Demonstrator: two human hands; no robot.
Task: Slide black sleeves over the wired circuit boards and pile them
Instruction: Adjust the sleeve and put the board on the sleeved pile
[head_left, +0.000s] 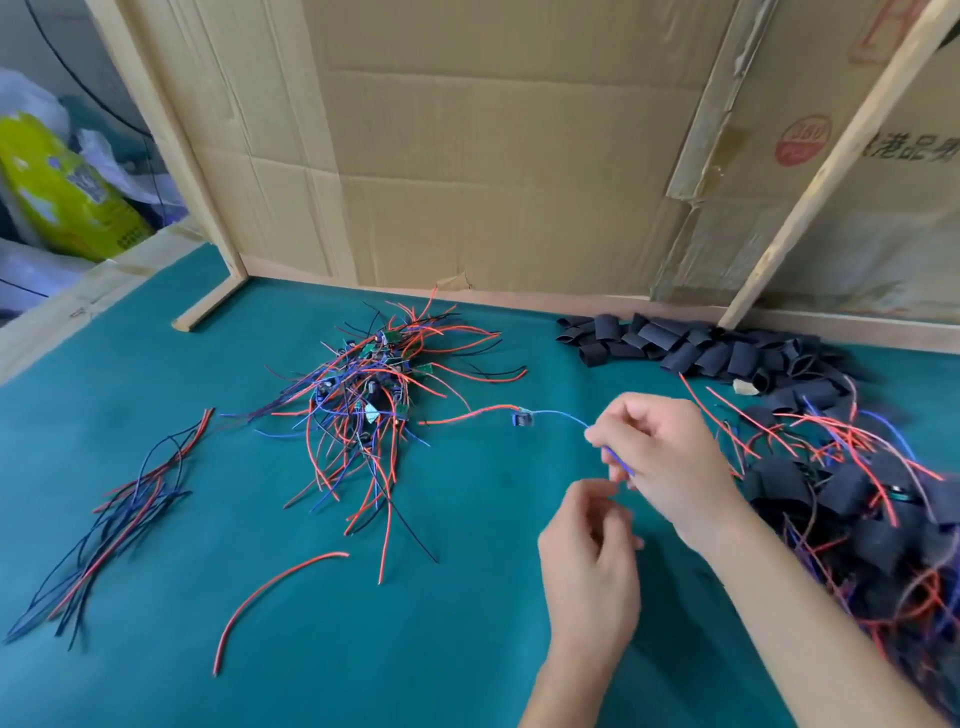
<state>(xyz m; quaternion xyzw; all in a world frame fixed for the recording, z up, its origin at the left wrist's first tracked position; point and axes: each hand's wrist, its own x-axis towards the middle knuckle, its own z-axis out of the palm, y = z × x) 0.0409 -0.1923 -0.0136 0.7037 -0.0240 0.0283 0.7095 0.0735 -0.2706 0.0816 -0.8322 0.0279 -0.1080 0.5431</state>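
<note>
My right hand (662, 462) pinches the blue wire of a small circuit board (521, 418) that hangs in the air left of the hand, its red wire trailing toward the tangled heap of bare wired boards (371, 387). My left hand (589, 556) sits just below, fingers curled, its fingertips at the blue wire's lower end; whether it holds the wire I cannot tell. Loose black sleeves (691, 345) lie in a heap at the back right. A pile of sleeved boards (857, 499) lies at the right.
The work surface is a green mat (441, 623). A bundle of loose red, black and blue wires (119, 509) lies at the left, with a single red wire (270, 592) near the front. Cardboard walls (467, 156) and wooden slats close off the back.
</note>
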